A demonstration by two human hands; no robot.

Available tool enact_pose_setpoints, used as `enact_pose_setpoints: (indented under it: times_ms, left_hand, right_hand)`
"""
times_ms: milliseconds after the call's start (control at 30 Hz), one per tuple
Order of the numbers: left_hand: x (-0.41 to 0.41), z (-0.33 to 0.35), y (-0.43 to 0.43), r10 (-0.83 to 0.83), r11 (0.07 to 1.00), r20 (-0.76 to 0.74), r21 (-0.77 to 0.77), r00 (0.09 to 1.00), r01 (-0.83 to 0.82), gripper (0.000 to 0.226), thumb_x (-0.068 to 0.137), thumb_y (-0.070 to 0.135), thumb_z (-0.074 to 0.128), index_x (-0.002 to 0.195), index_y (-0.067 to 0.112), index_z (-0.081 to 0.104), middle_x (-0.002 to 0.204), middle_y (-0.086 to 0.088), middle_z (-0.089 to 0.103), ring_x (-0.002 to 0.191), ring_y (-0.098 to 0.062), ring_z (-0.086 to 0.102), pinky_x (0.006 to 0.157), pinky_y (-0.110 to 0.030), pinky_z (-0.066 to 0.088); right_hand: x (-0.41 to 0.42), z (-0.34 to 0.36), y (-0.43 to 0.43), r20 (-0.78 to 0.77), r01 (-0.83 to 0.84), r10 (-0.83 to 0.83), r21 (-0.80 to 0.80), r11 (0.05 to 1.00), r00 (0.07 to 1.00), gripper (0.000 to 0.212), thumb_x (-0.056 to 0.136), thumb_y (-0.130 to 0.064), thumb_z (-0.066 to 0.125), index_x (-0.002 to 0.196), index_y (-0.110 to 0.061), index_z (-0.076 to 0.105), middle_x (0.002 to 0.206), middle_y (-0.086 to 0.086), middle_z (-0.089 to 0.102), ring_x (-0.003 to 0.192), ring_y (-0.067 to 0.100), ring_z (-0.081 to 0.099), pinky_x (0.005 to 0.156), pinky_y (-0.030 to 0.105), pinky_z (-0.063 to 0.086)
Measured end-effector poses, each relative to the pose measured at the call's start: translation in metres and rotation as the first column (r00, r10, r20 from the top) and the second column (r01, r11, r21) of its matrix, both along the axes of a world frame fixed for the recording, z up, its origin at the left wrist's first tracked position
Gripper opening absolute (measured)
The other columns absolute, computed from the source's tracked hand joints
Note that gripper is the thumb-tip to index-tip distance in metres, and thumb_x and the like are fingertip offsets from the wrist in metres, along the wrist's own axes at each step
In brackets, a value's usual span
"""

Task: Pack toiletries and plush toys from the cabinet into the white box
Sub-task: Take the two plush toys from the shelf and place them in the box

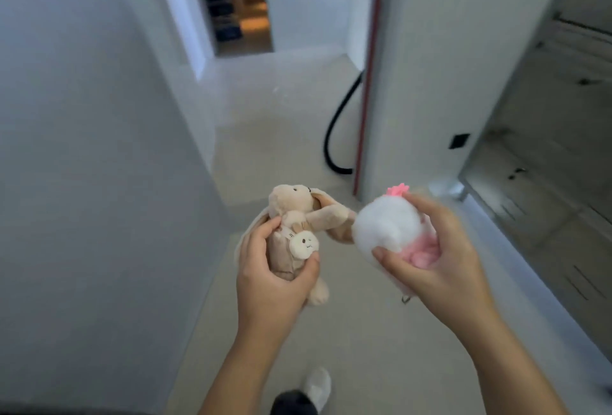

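The left hand (271, 279) curls round the body of a beige rabbit plush (291, 209), thumb on its chest and fingers across its belly. Just above the thumb a small white tag (287, 233) carries dark print, too small to read. Between thumb and fingertips hangs a round cream charm (304, 244) with a stitched face. The rabbit's long ear reaches towards the other grip and touches the white-and-pink plush (384, 222), which the right hand (440, 255) clasps from behind, thumb pressed on its underside. This toy is blurred. A pink tuft (398, 190) stands above the fingers, and a small metal clip (405, 299) dangles below the palm. Beyond the right hand stands the open cabinet (536, 163). Its shelves are blurred, and only a few small dark marks show on them.
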State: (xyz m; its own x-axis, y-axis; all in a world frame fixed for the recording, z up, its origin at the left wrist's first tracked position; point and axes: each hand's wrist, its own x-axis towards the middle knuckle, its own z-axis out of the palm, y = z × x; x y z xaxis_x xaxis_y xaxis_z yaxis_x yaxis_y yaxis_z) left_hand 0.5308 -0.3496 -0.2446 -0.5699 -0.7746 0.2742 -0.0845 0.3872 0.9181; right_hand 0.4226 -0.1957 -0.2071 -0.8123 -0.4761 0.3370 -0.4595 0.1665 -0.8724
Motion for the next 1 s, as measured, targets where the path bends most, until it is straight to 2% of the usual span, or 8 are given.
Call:
enact_pose_setpoints:
  times_ms: [167, 267, 367, 533, 667, 767, 867, 1000]
  left_hand:
    - [-0.087, -0.005, 0.042, -0.198, 0.98, 0.023, 0.001, 0.98, 0.198, 0.051, 0.05, 0.05, 0.064, 0.099, 0.052, 0.048, 0.119, 0.013, 0.056, 0.11, 0.0, 0.052, 0.091, -0.021, 0.043]
    - [-0.142, -0.011, 0.066, -0.277, 0.961, 0.026, 0.002, 0.961, 0.277, 0.049, 0.052, 0.05, 0.065, 0.097, 0.056, 0.047, 0.118, 0.014, 0.056, 0.113, -0.006, 0.051, 0.096, -0.032, 0.044]
    - [-0.202, -0.015, 0.088, -0.339, 0.941, 0.027, 0.011, 0.941, 0.339, 0.049, 0.053, 0.049, 0.066, 0.095, 0.062, 0.045, 0.116, 0.016, 0.056, 0.114, -0.007, 0.05, 0.096, -0.037, 0.044]
    - [-0.306, -0.017, 0.119, -0.355, 0.934, -0.001, 0.043, 0.935, 0.355, 0.049, 0.054, 0.05, 0.065, 0.098, 0.057, 0.046, 0.122, 0.011, 0.056, 0.117, -0.01, 0.05, 0.097, -0.039, 0.045]
    - [-0.375, -0.018, 0.134, -0.363, 0.93, 0.004, 0.063, 0.932, 0.362, 0.048, 0.054, 0.05, 0.065, 0.097, 0.056, 0.044, 0.119, 0.012, 0.055, 0.115, -0.006, 0.05, 0.095, -0.03, 0.045]
    - [-0.415, -0.018, 0.14, -0.375, 0.924, 0.006, 0.08, 0.927, 0.373, 0.047, 0.055, 0.046, 0.068, 0.096, 0.055, 0.045, 0.114, 0.018, 0.055, 0.112, -0.004, 0.05, 0.089, -0.02, 0.041]
    - [-0.448, -0.019, 0.144, -0.38, 0.922, 0.014, 0.085, 0.925, 0.377, 0.048, 0.056, 0.044, 0.069, 0.098, 0.053, 0.046, 0.113, 0.021, 0.053, 0.111, 0.0, 0.05, 0.087, -0.018, 0.04]
    - [-0.486, -0.023, 0.15, -0.365, 0.93, 0.037, 0.07, 0.93, 0.362, 0.053, 0.062, 0.033, 0.077, 0.108, 0.039, 0.051, 0.113, 0.025, 0.052, 0.111, 0.003, 0.049, 0.085, -0.01, 0.037]
  right_hand:
    - [-0.053, -0.016, 0.062, 0.026, 0.217, -0.217, 0.016, 0.976, 0.976, 0.064, 0.062, -0.022, 0.082, 0.107, -0.05, 0.046, 0.108, -0.022, 0.051, 0.095, -0.01, 0.048, 0.07, 0.003, 0.04]
    - [-0.091, -0.021, 0.092, 0.033, 0.315, -0.315, 0.019, 0.949, 0.948, 0.068, 0.062, -0.018, 0.082, 0.107, -0.055, 0.045, 0.106, -0.025, 0.049, 0.098, -0.013, 0.046, 0.072, 0.0, 0.037]
    - [-0.137, -0.024, 0.115, 0.019, 0.379, -0.38, 0.037, 0.925, 0.925, 0.068, 0.062, -0.02, 0.08, 0.106, -0.058, 0.045, 0.107, -0.027, 0.048, 0.1, -0.014, 0.045, 0.073, -0.001, 0.036]
    - [-0.231, -0.016, 0.142, 0.016, 0.395, -0.398, 0.093, 0.914, 0.917, 0.065, 0.065, -0.017, 0.079, 0.116, -0.044, 0.051, 0.114, -0.023, 0.049, 0.098, -0.011, 0.046, 0.073, 0.003, 0.039]
    - [-0.3, -0.01, 0.152, -0.003, 0.396, -0.399, 0.112, 0.911, 0.917, 0.064, 0.065, -0.016, 0.078, 0.113, -0.047, 0.049, 0.114, -0.021, 0.049, 0.091, -0.013, 0.047, 0.071, 0.0, 0.036]
    - [-0.341, -0.011, 0.159, -0.009, 0.406, -0.409, 0.129, 0.905, 0.913, 0.065, 0.065, -0.014, 0.079, 0.114, -0.046, 0.049, 0.115, -0.016, 0.05, 0.097, -0.013, 0.044, 0.073, -0.001, 0.035]
    - [-0.374, -0.013, 0.164, -0.006, 0.417, -0.419, 0.124, 0.901, 0.908, 0.067, 0.064, -0.011, 0.079, 0.111, -0.047, 0.048, 0.113, -0.013, 0.05, 0.096, -0.014, 0.044, 0.07, -0.002, 0.035]
    - [-0.419, -0.018, 0.168, 0.001, 0.399, -0.403, 0.123, 0.908, 0.915, 0.068, 0.063, -0.01, 0.08, 0.108, -0.049, 0.048, 0.11, -0.016, 0.049, 0.096, -0.015, 0.044, 0.07, -0.002, 0.035]
